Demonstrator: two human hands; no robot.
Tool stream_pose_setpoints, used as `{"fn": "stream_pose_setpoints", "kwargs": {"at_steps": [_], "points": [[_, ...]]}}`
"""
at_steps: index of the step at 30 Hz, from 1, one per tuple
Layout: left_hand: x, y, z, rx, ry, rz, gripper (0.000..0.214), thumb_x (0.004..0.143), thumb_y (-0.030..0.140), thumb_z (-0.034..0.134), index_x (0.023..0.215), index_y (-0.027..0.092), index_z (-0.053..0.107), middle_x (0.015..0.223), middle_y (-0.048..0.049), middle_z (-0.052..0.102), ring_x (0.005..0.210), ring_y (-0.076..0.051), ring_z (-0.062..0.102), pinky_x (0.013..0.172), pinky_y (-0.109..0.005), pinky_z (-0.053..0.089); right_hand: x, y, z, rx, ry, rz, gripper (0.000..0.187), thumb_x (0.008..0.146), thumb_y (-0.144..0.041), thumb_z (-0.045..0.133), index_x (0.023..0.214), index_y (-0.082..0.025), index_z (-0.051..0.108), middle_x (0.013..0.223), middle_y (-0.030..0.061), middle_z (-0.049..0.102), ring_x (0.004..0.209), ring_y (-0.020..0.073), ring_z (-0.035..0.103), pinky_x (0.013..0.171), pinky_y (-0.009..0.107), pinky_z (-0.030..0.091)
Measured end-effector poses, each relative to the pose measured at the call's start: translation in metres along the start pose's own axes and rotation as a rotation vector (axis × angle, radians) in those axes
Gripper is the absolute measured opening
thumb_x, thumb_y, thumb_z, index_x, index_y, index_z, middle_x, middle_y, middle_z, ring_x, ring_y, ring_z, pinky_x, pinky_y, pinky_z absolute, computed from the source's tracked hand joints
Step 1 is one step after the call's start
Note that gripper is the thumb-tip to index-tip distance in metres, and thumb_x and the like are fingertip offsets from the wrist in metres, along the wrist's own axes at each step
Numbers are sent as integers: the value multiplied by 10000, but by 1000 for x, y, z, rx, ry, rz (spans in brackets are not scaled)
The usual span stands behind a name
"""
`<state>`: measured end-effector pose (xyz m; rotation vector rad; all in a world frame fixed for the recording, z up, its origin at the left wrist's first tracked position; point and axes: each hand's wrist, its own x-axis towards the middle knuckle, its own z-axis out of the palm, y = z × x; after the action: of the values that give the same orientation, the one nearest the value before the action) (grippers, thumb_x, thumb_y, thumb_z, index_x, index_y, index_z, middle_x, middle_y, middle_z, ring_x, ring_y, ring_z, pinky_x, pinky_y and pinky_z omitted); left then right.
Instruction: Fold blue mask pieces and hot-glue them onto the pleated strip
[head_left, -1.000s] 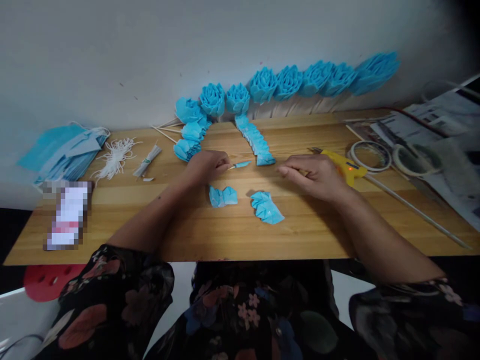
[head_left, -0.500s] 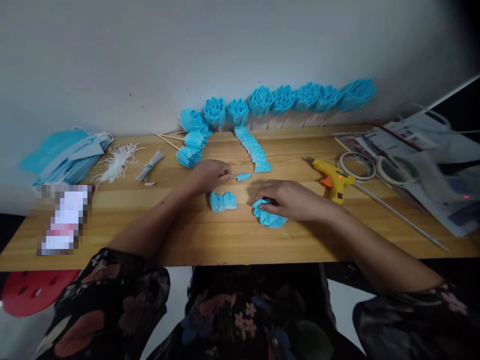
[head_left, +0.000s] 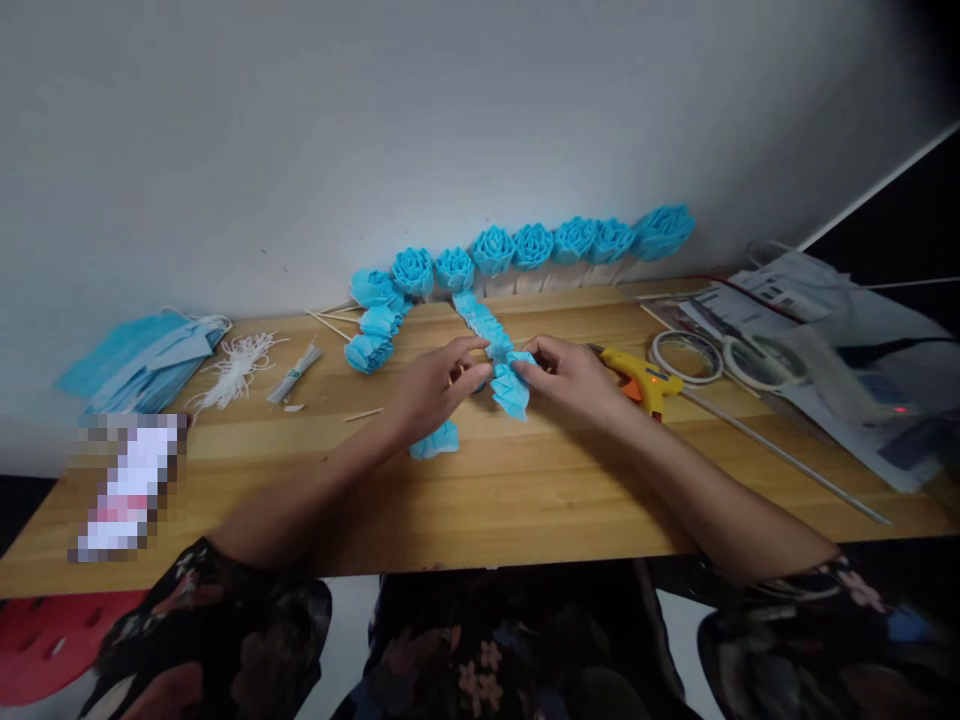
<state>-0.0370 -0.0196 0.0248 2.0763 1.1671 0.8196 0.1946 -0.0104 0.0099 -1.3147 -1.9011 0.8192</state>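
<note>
My left hand (head_left: 450, 378) is closed, its thumb and fingers pinched together at the middle of the table. A thin wooden stick (head_left: 363, 414) runs out to the left from behind it; its other end is hidden in my fingers. Between thumb and fingers, my right hand (head_left: 562, 368) grips a pleated light-blue strip (head_left: 511, 395), which hangs close to my left fingertips. A small folded blue piece (head_left: 437, 440) lies below my left hand, partly covered by it. Another pleated blue strip (head_left: 480, 318) lies just beyond both hands.
Several blue fabric roses (head_left: 532, 246) on sticks line the wall. To the right are a yellow glue gun (head_left: 645, 380), tape rolls (head_left: 685, 357) and papers (head_left: 795, 300). Face masks (head_left: 150, 355), white cords (head_left: 238, 368), a tied bundle (head_left: 294, 374) and a blurred phone-like object (head_left: 131, 490) sit left.
Both hands have come together at the middle. The right has lifted the pleated strip off the table, and the left has taken up the stick. The view has tilted up slightly.
</note>
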Motion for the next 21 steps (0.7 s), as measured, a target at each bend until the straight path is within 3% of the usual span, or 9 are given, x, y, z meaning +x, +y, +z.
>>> {"fn": "stream_pose_setpoints", "kwargs": {"at_steps": [3, 6, 9, 13, 17, 21], "points": [[10, -1, 16, -110, -82, -53, 537, 933, 353, 637, 1421, 160, 523, 924, -29, 694, 740, -136, 615, 687, -265, 463, -2, -1, 6, 60, 30, 12, 228, 871, -441, 624, 864, -213, 638, 733, 3, 627, 652, 158, 522, 630, 299, 380], [20, -8, 27, -254, -127, -156, 606, 885, 233, 657, 1456, 143, 472, 765, 35, 588, 660, -118, 550, 612, -240, 413, -4, 1, 7, 167, 25, 42, 298, 861, -496, 660, 960, -215, 662, 771, 9, 626, 677, 166, 533, 644, 307, 412], [24, -13, 30, -309, -99, -189, 541, 873, 169, 631, 1401, 125, 525, 662, 76, 482, 593, -96, 460, 575, -226, 353, -5, 7, 4, 308, -36, 76, 409, 881, -607, 634, 970, -212, 689, 800, 27, 632, 714, 181, 568, 618, 304, 437], [21, -14, 26, -284, -86, -189, 435, 858, 151, 627, 1292, 121, 616, 640, 81, 460, 569, -78, 404, 566, -223, 308, -5, 10, -3, 386, -82, 100, 518, 917, -681, 553, 963, -200, 736, 907, 70, 702, 782, 198, 628, 599, 300, 473], [18, -10, 24, -255, -134, -190, 454, 845, 151, 633, 1299, 148, 623, 679, 76, 490, 580, -73, 426, 578, -215, 326, -8, 8, -2, 256, -46, 31, 339, 878, -514, 689, 1007, -210, 767, 884, 48, 745, 743, 182, 629, 667, 313, 483], [17, -8, 23, -360, -177, -174, 468, 880, 278, 665, 1326, 146, 607, 697, 59, 524, 615, -91, 495, 591, -217, 383, -10, 8, 3, 143, 60, -70, 178, 879, -352, 672, 927, -212, 770, 846, 35, 754, 729, 174, 629, 675, 311, 470]]}}
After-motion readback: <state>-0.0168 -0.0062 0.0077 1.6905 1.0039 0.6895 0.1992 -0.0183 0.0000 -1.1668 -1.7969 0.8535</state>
